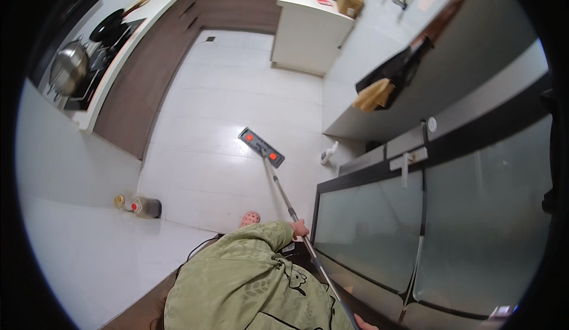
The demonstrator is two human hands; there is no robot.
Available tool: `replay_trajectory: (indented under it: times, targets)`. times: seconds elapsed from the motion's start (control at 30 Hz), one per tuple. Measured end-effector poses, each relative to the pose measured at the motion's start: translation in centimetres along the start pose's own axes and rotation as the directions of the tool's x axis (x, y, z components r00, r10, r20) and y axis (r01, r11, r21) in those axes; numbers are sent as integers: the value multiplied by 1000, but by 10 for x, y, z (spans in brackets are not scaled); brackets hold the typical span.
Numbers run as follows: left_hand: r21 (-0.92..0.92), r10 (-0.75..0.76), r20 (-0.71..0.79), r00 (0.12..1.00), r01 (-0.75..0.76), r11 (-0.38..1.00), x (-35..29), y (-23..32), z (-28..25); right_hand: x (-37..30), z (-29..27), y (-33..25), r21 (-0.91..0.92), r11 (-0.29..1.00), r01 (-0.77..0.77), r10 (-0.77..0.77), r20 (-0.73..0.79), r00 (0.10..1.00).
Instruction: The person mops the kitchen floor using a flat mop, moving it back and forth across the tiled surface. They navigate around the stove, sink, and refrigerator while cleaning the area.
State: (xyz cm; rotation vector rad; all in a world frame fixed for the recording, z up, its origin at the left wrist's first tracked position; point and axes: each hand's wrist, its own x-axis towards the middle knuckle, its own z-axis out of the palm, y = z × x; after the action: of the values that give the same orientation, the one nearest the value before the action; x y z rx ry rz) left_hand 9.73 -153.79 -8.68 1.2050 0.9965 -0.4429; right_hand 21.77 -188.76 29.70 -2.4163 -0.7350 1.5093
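Observation:
A flat mop (283,193) slants across the middle, its grey rectangular head with two orange-red patches lying on the white tiled floor. My left hand (300,228), at the end of a green sleeve, is closed round the pole partway up. At the bottom edge, my right hand (365,324) is against the pole's upper part; the picture's edge cuts off much of it, but it appears to grip the pole. Just beyond my left sleeve a pink clog (249,218) shows on the floor.
Brown cabinets (133,90) with a white counter run along the left, bearing a steel pot (69,68) and black pan (108,27). Bottles (147,207) stand by the left wall. A white spray bottle (329,153) and frosted-glass door (367,229) are at right.

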Motion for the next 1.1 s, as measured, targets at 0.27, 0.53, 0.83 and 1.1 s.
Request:
replay_trajectory:
  times: [0.27,0.53,0.83,1.1]
  targets:
    - [-154,250,-142,958,-271,950,-21,24,-111,195,40,-153,-70,986,153,-140,165,976]
    - [39,168,-613,772,-183,982,-10,26,-233,271,100,-319,-141,969,204,-159,277,947]
    - [-17,-102,-606,789,115,993,-11,14,-104,204,78,-169,-311,927,208,-144,219,965]
    - [582,-77,-241,967,208,786,41,-68,65,-6,-10,42,-234,969,-80,121,170,978]
